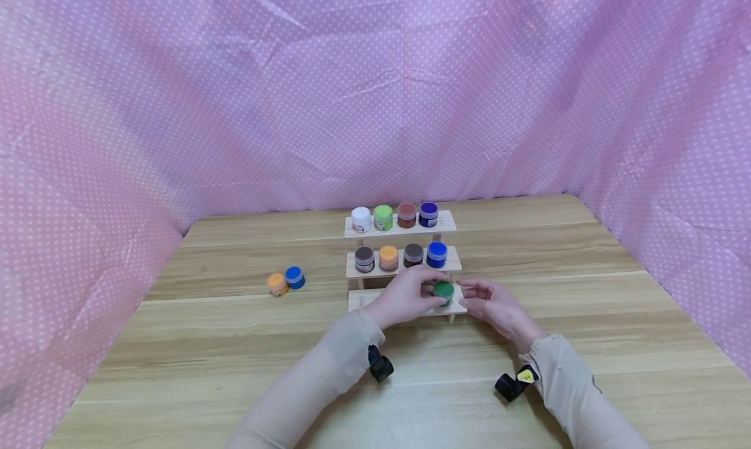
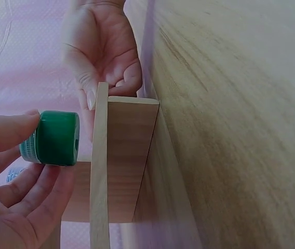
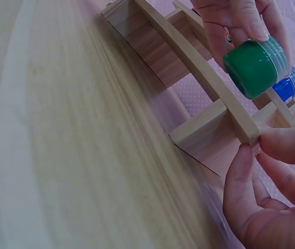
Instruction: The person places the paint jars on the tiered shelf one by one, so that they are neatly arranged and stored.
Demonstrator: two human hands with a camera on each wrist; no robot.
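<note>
My left hand (image 1: 405,296) grips a small green paint jar (image 2: 58,138) between thumb and fingers, close over the right part of the lowest step of a three-step wooden rack (image 1: 366,297). Its lid side points up in the head view. At the right end of that same step, my right hand (image 1: 495,305) pinches the board's corner with its thumb and fingertip, as the right wrist view shows. On the middle step stand two dark brown jars, an orange jar (image 1: 388,258) and a blue jar (image 1: 437,255). My left hand covers part of the lowest step.
White (image 1: 360,219), light green (image 1: 383,217), reddish-brown (image 1: 407,215) and dark blue (image 1: 428,214) jars line the top step. Left of the rack, an orange jar (image 1: 278,284) and a blue jar (image 1: 295,277) stand together on the wooden table (image 1: 205,345). Pink dotted cloth (image 1: 375,97) hangs behind.
</note>
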